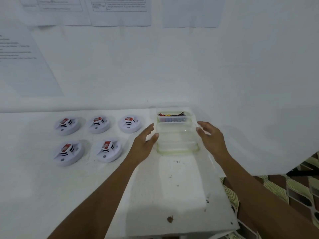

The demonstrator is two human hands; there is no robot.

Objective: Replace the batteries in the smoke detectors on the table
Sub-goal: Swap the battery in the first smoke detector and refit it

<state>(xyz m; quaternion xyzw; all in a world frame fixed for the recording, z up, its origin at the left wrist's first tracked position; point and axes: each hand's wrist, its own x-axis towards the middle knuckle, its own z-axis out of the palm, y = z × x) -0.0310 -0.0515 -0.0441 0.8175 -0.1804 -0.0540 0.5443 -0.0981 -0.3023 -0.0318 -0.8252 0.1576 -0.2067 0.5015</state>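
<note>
1. Both of our hands are spread and hold nothing. Our left hand and right hand reach forward over the white table, palms turned toward each other, fingers relaxed and nearly straight.
2. Between them sits a clear container with a greenish rim, which looks empty. Our left hand is at its left wall and our right hand at its right wall. The thumbs are just beside those walls, and we cannot tell whether either one touches.
3. Left of our left hand lies the nearest smoke detector, with a second one farther left in the same row. Each carries a red-and-white block on top, which we take to be its battery.
4. Farther back, three more detectors form a second row, the rightmost near our left fingertips.
5. Farthest on the table, right behind the clear container, is a small tub of loose batteries. Its long axis runs left to right, and it lies straight beyond the gap between our hands.
6. As we judge it, the coming move turns on this layout. The fresh cells are ahead and far, about equally near to either hand. The detectors are all to the left, so our left hand is the nearer one. The clear container stands between us and the tub.
</note>
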